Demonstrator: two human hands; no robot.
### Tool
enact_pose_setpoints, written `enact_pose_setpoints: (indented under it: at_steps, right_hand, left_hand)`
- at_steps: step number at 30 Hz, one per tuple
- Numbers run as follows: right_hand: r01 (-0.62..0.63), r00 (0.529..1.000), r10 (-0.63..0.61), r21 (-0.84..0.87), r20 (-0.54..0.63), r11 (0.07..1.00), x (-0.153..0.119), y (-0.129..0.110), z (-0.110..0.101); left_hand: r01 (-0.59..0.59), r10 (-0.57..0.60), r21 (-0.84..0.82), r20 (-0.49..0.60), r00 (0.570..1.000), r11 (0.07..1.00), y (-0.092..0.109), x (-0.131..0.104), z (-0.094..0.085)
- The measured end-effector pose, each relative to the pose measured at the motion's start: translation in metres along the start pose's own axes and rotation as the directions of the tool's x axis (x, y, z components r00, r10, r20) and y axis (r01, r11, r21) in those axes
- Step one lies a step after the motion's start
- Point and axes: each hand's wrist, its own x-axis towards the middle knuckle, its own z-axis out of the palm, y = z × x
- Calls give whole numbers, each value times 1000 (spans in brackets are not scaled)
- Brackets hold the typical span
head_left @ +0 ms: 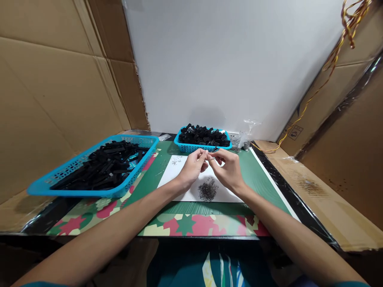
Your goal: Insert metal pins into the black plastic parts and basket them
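Through the head camera, I held the left hand [193, 165] and right hand [229, 165] together at the fingertips above the white sheet [170, 177]. The left thumb and forefinger were pinched closed; I could not tell what lay between them. The right fingers were clamped on a thin piece [212, 159], too small to identify. A pile of tiny parts [208, 189] lay on the sheet below the hands, with scattered bits [176, 160] near its far left corner. The sheet rested on the green mat [254, 169]. Beyond the hands, the small basket [187, 148] contained black blocks [206, 137], with plastic bags [247, 135] just beside its right end. At left, the large basket [74, 193] contained black strips [104, 167].
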Motion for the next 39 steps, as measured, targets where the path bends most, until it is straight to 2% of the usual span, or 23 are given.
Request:
enact_pose_setpoints:
  at_steps: [5,8,10,13,17,19,22,29,39]
  right_hand:
    - [-230,971,237,233,-5,945,3,6,4]
    - [-292,954,301,291,15,911,4,11,5]
    - [-288,954,301,295,2,911,4,11,2]
    - [-193,975,215,253,-61,948,5,8,-6]
    - [79,986,-70,51,-154,996,5,8,-19]
    - [194,969,-201,-61,-142,979,4,10,-23]
    - [290,948,-306,-155,-90,945,3,14,-25]
    - [391,916,-400,-148,-35,908,2,18,-25]
    - [369,929,-368,-140,33,919,1,21,-23]
  left_hand:
    - [-126,135,190,-34,990,974,-3,4,-5]
    - [-168,178,263,-15,984,950,-3,4,-8]
    - [-199,208,291,-1,978,936,-2,5,-10]
    - [-259,270,349,17,963,901,2,4,-12]
    - [-320,324,355,49,945,879,7,1,-11]
    - [-341,348,294,33,937,893,9,0,-9]
    - [-358,364,235,17,931,904,10,-2,-5]
    - [-398,397,212,52,916,892,13,-6,-4]
    - [-387,376,270,95,922,881,20,-2,-12]
